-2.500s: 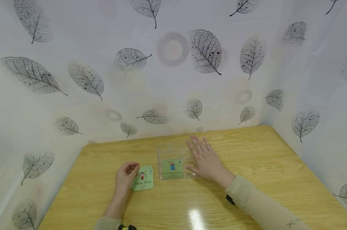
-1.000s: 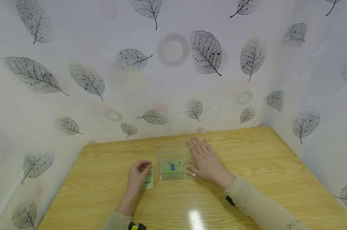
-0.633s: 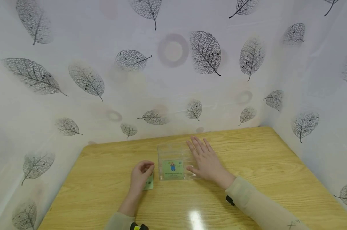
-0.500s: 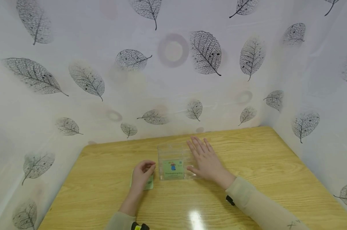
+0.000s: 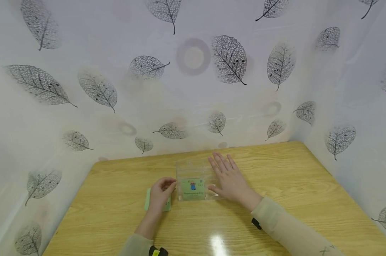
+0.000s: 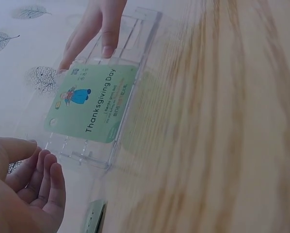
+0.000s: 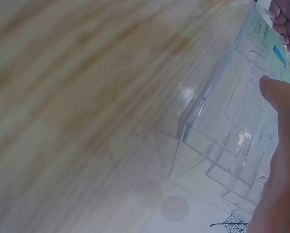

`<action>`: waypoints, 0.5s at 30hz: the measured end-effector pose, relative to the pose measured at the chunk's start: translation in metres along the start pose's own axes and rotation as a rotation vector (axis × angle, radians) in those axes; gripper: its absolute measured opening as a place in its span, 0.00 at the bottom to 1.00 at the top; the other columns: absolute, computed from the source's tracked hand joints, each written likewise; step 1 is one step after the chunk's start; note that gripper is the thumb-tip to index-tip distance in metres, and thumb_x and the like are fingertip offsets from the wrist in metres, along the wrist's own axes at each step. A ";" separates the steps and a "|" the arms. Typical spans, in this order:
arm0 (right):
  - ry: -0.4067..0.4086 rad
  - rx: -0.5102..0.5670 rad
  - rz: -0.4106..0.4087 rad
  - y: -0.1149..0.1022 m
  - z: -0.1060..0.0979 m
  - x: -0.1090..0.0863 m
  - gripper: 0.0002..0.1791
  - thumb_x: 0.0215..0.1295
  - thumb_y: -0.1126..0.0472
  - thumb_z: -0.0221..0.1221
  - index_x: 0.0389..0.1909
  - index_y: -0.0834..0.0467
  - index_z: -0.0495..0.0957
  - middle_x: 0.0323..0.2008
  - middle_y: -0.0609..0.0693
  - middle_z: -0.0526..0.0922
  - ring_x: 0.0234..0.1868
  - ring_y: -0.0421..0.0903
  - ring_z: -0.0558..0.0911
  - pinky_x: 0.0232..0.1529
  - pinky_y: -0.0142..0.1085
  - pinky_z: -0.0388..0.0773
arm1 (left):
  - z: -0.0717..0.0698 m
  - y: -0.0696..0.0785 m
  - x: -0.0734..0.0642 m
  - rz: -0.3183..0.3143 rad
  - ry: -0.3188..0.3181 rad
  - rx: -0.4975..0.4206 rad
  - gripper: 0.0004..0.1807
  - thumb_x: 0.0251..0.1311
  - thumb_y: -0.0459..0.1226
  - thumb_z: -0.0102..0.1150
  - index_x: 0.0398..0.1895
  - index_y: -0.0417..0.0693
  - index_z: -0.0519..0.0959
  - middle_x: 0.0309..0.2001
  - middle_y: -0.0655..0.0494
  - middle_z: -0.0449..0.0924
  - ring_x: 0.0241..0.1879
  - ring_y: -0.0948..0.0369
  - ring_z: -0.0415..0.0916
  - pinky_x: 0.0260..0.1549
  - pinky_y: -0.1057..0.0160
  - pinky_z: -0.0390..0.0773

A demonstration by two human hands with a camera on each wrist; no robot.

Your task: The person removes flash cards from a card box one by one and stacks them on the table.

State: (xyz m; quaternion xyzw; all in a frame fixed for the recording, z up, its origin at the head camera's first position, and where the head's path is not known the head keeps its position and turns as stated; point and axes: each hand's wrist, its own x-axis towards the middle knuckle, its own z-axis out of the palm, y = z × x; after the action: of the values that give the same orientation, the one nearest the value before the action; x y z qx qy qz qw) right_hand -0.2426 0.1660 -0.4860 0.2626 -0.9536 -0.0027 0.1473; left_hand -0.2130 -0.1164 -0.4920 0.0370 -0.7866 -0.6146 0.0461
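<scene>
A clear plastic card holder (image 5: pixel 190 170) stands on the table, with a green "Thanksgiving Day" card (image 6: pixel 91 104) in its left part. Beside the holder's left end is my left hand (image 5: pixel 160 193), its fingers loosely bent and its thumb tip close to the index finger. I see nothing between those fingertips; whether they touch the plastic edge I cannot tell. Under this hand lie green cards (image 5: pixel 167 204), mostly hidden, with only "ar" readable. My right hand (image 5: pixel 229 181) rests on the holder's right part, fingers extended, thumb (image 7: pixel 271 90) close to the card.
The wooden table (image 5: pixel 276 170) runs back to a pale curtain (image 5: pixel 193 99) printed with leaves, which also encloses both sides. A light reflection (image 5: pixel 217 243) shows near the front. Straps with dark devices are on both wrists.
My left hand has moved right, from beside the "New Year" cards to over them and up to the holder's left end. My right hand and the holder stay in place.
</scene>
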 end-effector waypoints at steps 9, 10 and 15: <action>-0.006 0.011 -0.002 0.001 0.002 0.000 0.60 0.69 0.27 0.58 0.86 0.60 0.44 0.86 0.61 0.43 0.86 0.60 0.51 0.86 0.58 0.41 | 0.004 -0.001 0.002 0.013 -0.007 -0.001 0.10 0.70 0.28 0.65 0.51 0.32 0.84 0.48 0.38 0.88 0.39 0.66 0.82 0.41 0.73 0.86; -0.007 0.010 -0.002 0.001 0.002 0.000 0.60 0.69 0.26 0.58 0.86 0.59 0.44 0.86 0.61 0.43 0.86 0.60 0.51 0.86 0.58 0.41 | 0.004 -0.001 0.002 0.011 -0.009 -0.003 0.10 0.70 0.28 0.65 0.51 0.33 0.84 0.48 0.38 0.88 0.40 0.65 0.82 0.41 0.73 0.86; -0.007 0.013 0.000 0.000 0.001 0.000 0.60 0.69 0.27 0.58 0.86 0.60 0.45 0.86 0.62 0.44 0.86 0.60 0.50 0.86 0.58 0.41 | 0.007 0.000 0.004 0.013 -0.016 0.000 0.09 0.70 0.28 0.65 0.50 0.33 0.85 0.48 0.39 0.88 0.38 0.66 0.81 0.39 0.76 0.84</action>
State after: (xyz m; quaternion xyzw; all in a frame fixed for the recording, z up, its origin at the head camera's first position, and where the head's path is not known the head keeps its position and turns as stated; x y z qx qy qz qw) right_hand -0.2435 0.1660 -0.4870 0.2634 -0.9541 0.0025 0.1423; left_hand -0.2173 -0.1101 -0.4939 0.0269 -0.7872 -0.6145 0.0441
